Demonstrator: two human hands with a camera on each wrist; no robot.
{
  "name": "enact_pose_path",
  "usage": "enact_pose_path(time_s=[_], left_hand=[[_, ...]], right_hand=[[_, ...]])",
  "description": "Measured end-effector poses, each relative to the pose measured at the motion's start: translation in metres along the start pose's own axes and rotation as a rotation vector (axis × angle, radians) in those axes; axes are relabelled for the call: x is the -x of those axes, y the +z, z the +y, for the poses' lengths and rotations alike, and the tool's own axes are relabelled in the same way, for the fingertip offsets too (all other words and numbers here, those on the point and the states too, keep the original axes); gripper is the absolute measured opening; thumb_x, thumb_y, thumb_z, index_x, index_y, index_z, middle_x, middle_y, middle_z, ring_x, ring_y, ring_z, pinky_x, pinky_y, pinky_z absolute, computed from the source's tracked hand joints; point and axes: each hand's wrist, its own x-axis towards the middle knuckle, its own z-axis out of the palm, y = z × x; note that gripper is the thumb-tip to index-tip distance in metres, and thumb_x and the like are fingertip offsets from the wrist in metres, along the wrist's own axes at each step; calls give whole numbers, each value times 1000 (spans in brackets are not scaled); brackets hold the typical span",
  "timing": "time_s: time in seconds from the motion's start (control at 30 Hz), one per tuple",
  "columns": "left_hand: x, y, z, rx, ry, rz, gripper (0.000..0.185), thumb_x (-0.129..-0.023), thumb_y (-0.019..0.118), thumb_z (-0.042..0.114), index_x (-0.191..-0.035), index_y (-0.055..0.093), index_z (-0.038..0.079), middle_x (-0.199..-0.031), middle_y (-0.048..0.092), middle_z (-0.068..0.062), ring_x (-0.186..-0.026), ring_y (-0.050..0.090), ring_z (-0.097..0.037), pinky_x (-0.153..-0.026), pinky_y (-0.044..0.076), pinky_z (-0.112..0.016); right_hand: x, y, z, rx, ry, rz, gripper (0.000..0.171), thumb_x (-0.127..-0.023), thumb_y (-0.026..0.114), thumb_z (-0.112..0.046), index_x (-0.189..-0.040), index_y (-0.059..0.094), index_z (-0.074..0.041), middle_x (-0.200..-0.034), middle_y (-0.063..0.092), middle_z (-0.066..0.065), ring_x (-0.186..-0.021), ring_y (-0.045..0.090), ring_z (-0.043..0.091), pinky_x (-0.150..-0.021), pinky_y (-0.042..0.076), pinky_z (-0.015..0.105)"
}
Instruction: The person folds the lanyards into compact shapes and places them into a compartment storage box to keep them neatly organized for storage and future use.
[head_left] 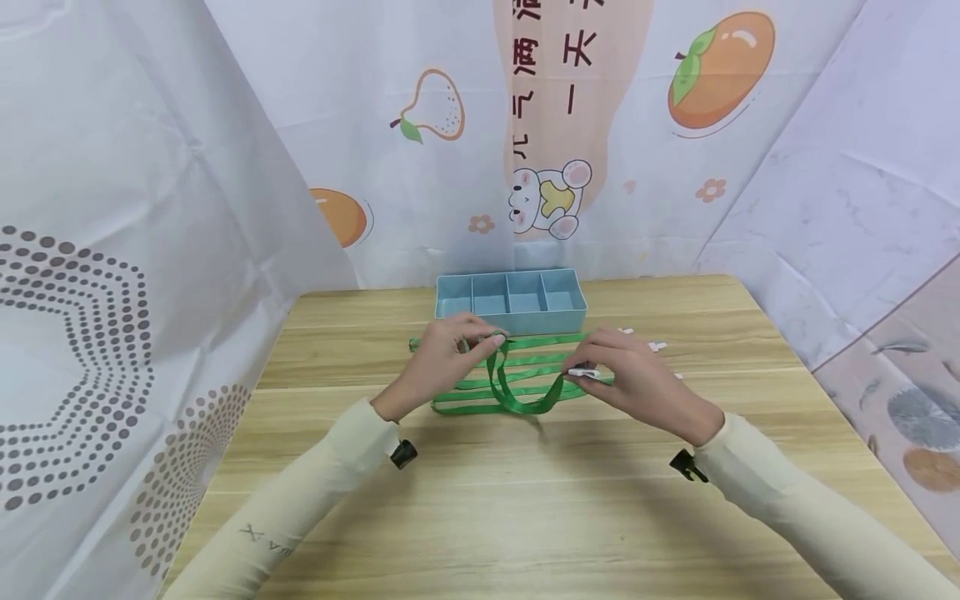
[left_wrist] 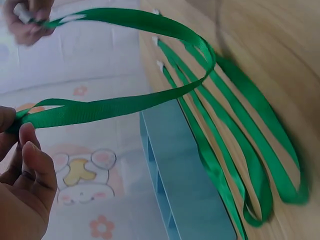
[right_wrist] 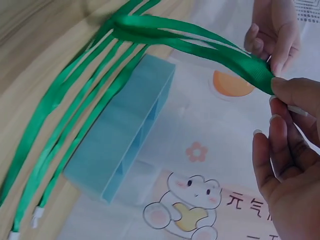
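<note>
A green lanyard (head_left: 531,407) hangs in a loop between the two hands, above the table. My left hand (head_left: 447,357) pinches one end of it between thumb and fingers. At the other end, my right hand (head_left: 637,377) pinches the strap beside a white clip (head_left: 583,372). In the left wrist view the lanyard (left_wrist: 125,107) curves from one hand to the other. Under the hands, several more green lanyards (right_wrist: 47,145) lie side by side on the table, with white clips (right_wrist: 37,215) at their right ends.
A light blue box (head_left: 517,323) with several compartments stands behind the lanyards, near the back of the wooden table (head_left: 480,517). Printed cloth (head_left: 360,100) hangs behind the table and at both sides. Each wrist wears a dark strap buckle (head_left: 403,453).
</note>
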Motion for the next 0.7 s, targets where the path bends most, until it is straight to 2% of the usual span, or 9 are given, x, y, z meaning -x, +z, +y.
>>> enact_pose_path(time_s=[0.1,0.23,0.4,0.57,0.7], left_hand=[[-2,7,5,14,35,-24,19,-103,67,23,-110,81,13,-102,71,5,-73,57,-11,-63,52,-30],[-4,15,11,35,51,-72,21,-106,62,25,-112,81,16,-105,69,7,-76,55,-10,-64,51,-30],[-6,21,19,66,86,-136,23,-107,59,20,-114,80,12,-107,67,6,-70,56,-11,-63,50,-28],[-6,25,24,84,123,-148,23,-107,59,18,-111,81,11,-106,68,5,-67,57,-6,-58,49,-27],[-6,27,24,89,153,-157,22,-107,60,16,-111,80,9,-105,67,5,-68,55,-5,-58,46,-26]], right_hand=[[-7,0,-4,-11,-15,10,25,-81,88,-5,-100,76,-16,-97,67,-14,-87,62,3,-74,54,23],[-16,-1,-9,-32,-39,31,26,-81,88,-3,-101,76,-15,-98,68,-13,-86,62,4,-73,55,24],[-23,-1,-12,-51,-54,60,28,-80,87,1,-101,76,-14,-97,70,-11,-84,61,5,-71,54,24],[-27,1,-13,-60,-55,87,29,-79,88,2,-100,76,-14,-96,70,-11,-84,61,5,-74,49,16],[-28,3,-13,-66,-55,102,35,-77,87,7,-103,76,-14,-98,71,-9,-83,60,6,-73,50,18]])
